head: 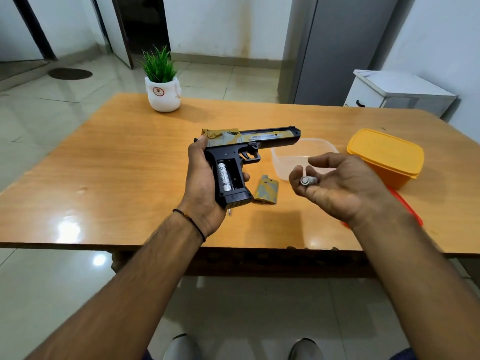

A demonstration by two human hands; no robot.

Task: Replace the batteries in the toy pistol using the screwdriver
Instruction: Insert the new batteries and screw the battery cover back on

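Note:
My left hand (200, 183) grips the black and yellow toy pistol (249, 141) by its handle, barrel pointing right, above the wooden table (117, 157). The battery bay in the handle is uncovered: one silver battery (224, 176) sits in its left slot and the right slot is bare. My right hand (337, 183) is palm up to the right of the pistol, with a second silver battery (308, 180) lying on its fingers, thumb close beside it. The camouflage battery cover (266, 189) lies on the table between my hands. A thin metal tip (229, 211) shows below the pistol's butt.
A clear plastic container (285, 154) stands behind my right hand. A yellow lidded box (384, 157) sits at the right, with a red lid edge (407, 206) beside my right wrist. A potted plant (162, 92) stands at the far left of the table.

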